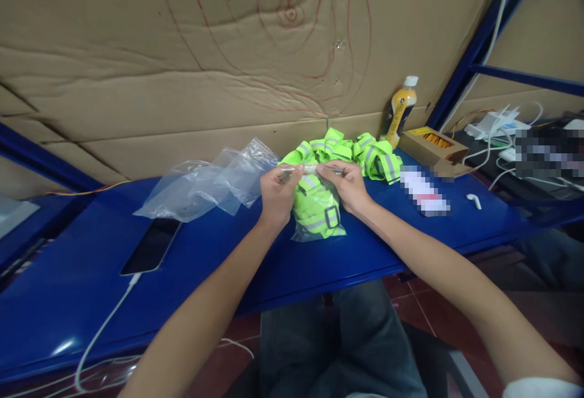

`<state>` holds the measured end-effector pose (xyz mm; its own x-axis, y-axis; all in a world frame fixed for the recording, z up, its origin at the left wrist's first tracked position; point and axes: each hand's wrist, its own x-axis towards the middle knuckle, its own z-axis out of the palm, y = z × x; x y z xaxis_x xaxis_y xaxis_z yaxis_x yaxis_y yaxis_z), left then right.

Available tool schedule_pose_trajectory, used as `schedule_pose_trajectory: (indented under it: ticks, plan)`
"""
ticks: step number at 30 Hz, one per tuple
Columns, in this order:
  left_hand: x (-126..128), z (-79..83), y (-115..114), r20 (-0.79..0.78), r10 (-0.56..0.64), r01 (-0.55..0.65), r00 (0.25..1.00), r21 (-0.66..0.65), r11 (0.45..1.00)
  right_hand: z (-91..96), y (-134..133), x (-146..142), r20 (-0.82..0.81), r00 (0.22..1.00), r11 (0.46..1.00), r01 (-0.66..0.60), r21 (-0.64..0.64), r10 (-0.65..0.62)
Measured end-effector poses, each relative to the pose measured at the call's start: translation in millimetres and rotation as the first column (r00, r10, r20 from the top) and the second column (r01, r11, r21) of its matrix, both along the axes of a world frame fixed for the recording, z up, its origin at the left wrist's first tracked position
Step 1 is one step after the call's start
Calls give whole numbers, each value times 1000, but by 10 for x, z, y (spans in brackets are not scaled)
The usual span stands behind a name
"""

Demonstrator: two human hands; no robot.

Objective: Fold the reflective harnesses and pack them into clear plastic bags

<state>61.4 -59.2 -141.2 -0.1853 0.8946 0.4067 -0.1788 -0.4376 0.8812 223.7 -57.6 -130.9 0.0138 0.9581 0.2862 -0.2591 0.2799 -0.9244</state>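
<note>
My left hand (277, 192) and my right hand (344, 184) both pinch the top edge of a small clear plastic bag (317, 209) that holds a folded neon-green reflective strap with a grey buckle. The bag hangs just above the blue table (219, 252), between my two hands. Behind it lies a pile of the same neon-green straps (351, 151), loose on the table.
A heap of clear plastic bags (205, 182) lies to the left, with a phone (151, 246) on a white cable beside it. At the right stand a yellow drink bottle (401, 111), a small open cardboard box (431, 144) and a white earbud (474, 201). A cardboard wall backs the table.
</note>
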Motion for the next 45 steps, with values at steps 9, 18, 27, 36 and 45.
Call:
schedule_pose_trajectory:
  ticks: [9,18,27,36,45]
  plan:
    - [32,15,-44,-63,-18,19,998,25,999,86,-73,-13,-58,993,991,-109,-79,105]
    - [6,-6,-25,18,-59,60,998,-75,995,36,-40,-30,-66,994,988,-97,-121,89]
    - [-4,28,-3,78,-58,66,995,-96,993,-18,63,63,40,999,1000,-22,16,22]
    - [-37,137,-19,-119,-330,302,936,-207,931,-133,174,126,-29,987,985,157,74,-155]
    - [-836,129,485,-313,486,-484,816,90,870,-288,204,189,591,583,774,108,624,-557]
